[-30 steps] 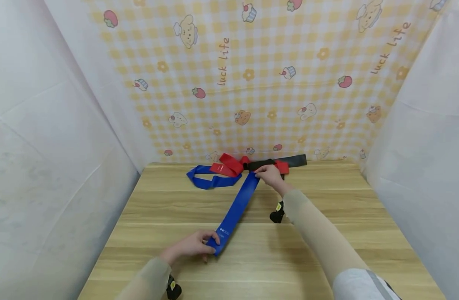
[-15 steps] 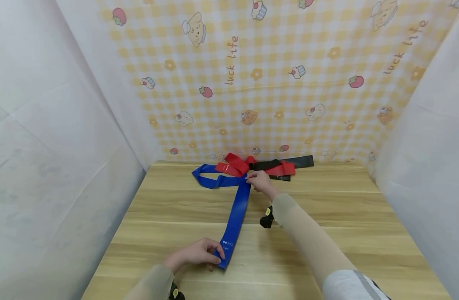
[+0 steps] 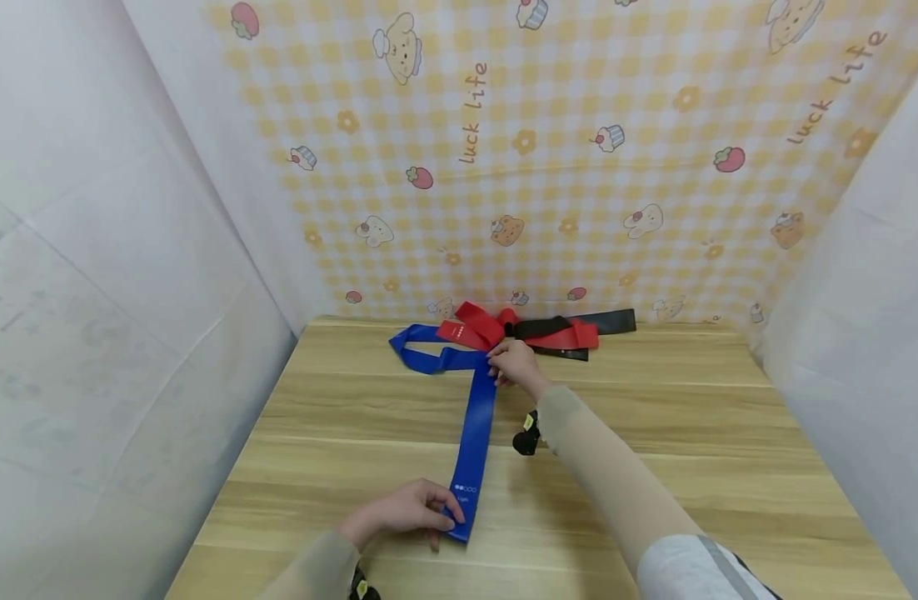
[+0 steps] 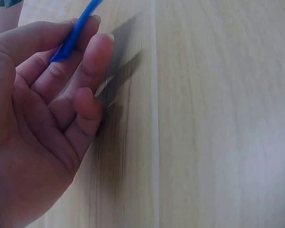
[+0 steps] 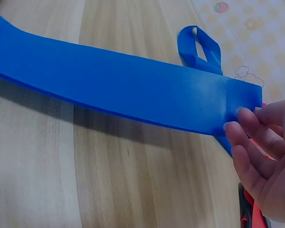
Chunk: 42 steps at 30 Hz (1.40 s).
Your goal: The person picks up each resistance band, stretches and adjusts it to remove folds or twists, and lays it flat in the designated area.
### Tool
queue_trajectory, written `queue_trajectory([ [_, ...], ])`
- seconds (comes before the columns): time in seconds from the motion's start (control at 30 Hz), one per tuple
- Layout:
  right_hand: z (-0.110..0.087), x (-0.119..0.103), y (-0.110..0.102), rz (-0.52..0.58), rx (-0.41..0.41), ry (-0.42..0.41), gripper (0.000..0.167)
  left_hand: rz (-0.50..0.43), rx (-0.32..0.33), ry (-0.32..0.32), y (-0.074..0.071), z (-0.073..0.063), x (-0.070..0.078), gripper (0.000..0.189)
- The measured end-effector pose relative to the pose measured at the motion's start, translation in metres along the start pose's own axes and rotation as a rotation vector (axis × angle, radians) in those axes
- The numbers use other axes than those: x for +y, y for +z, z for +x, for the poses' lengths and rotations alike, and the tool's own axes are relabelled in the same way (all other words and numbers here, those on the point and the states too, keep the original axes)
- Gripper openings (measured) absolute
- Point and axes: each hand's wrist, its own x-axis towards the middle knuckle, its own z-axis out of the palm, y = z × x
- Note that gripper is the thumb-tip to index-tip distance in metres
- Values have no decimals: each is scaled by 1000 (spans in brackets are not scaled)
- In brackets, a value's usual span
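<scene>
Head view: left hand (image 3: 408, 507) at six o'clock on the blue "Light" resistance band (image 3: 475, 433), right hand (image 3: 515, 362) at twelve, both pinching; left wrist: near end nipped; right wrist: far end pinched at three o'clock, liable to slip if the fingertips slacken.

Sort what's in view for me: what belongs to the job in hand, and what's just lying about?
In the job:
blue band marked "Light"
left hand, pinching its labelled end
right hand, pinching it farther along

Apparently just lying about, unheld:
blue loop at the back; can't tell whether it joins the held band
red band and black band, overlapping
</scene>
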Motion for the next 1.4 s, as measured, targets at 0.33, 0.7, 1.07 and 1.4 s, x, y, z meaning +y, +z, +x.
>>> queue_trajectory([
  [0.33, -3, 4, -8, 48, 33, 63, 19, 9, -18, 12, 15, 21, 7, 16],
  [0.7, -5, 17, -30, 77, 89, 62, 21, -12, -15, -12, 33, 52, 19, 18],
  [1.07, 0, 32, -40, 56, 161, 52, 21, -32, 22, -42, 43, 77, 26, 18],
  [1.4, 1, 30, -37, 71, 177, 51, 20, -32, 79, -67, 43, 86, 29, 18],
])
